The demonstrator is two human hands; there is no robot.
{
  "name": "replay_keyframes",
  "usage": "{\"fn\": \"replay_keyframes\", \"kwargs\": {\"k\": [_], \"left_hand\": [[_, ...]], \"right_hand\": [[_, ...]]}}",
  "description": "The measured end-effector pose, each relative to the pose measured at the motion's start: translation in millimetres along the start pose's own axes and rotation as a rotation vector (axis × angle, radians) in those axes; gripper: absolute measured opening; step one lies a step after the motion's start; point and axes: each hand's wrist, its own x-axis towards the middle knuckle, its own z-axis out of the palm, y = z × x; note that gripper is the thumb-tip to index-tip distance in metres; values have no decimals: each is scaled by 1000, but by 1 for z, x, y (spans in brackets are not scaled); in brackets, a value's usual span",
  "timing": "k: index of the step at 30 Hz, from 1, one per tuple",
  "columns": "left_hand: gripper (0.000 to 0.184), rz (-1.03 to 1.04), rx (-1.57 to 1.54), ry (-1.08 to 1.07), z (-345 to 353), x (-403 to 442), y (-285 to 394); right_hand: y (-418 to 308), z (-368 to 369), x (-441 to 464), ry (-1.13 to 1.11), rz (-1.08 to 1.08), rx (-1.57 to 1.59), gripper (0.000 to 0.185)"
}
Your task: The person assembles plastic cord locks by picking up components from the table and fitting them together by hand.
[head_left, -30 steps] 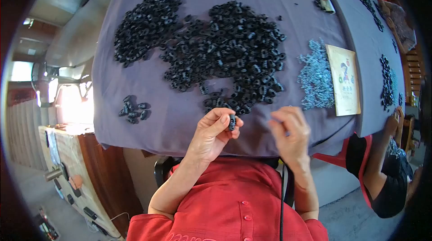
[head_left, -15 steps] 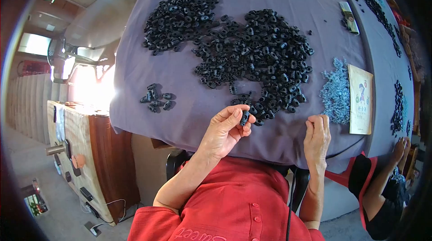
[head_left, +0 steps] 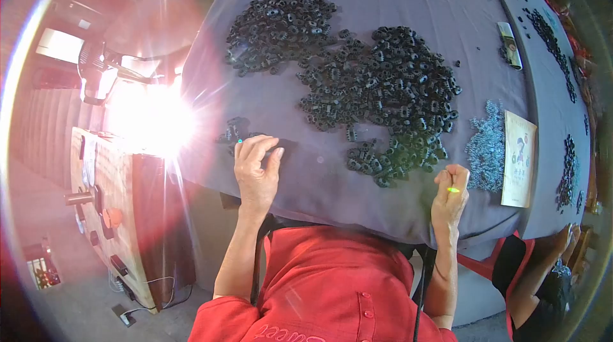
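Note:
My left hand (head_left: 257,162) is over the left part of the cloth, beside a small group of black pieces (head_left: 235,130) that it partly covers. Its thumb and fingers are apart, and no piece shows between them. My right hand (head_left: 451,190) hovers near the front edge, its fingertips pressed together; whatever they hold is too small or hidden to make out. Between and beyond the hands lies a large heap of black pieces (head_left: 383,80), joined to another heap (head_left: 278,29) at the back left. A pile of small bluish pieces (head_left: 486,150) lies right of my right hand.
A booklet (head_left: 519,160) lies beside the bluish pile, and a small packet (head_left: 509,45) is farther back. More black pieces (head_left: 567,173) are on the adjoining table at the right, by another person's hands (head_left: 566,240). A wooden cabinet (head_left: 153,227) stands at the left.
My left hand has moved left from the big heap to the small group, and the black piece it held no longer shows in it. My right hand stays near the front edge. The view has shifted.

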Motion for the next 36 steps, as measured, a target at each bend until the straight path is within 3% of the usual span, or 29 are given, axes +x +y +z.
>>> {"fn": "replay_keyframes", "kwargs": {"k": [4, 11, 18, 28, 36], "left_hand": [[18, 92, 225, 17, 3, 0, 3], [15, 118, -37, -84, 30, 8, 44], [14, 62, 83, -218, 72, 18, 73], [15, 184, -18, -266, 90, 35, 86], [21, 224, 119, -330, 107, 46, 99]], "right_hand": [[6, -1, 1, 24, -14, 22, 9], [9, 1, -2, 47, -77, 0, 9], [11, 0, -3, 57, -92, 5, 9], [10, 1, 0, 75, -104, -2, 9], [10, 1, 0, 76, -97, -7, 11]]}}
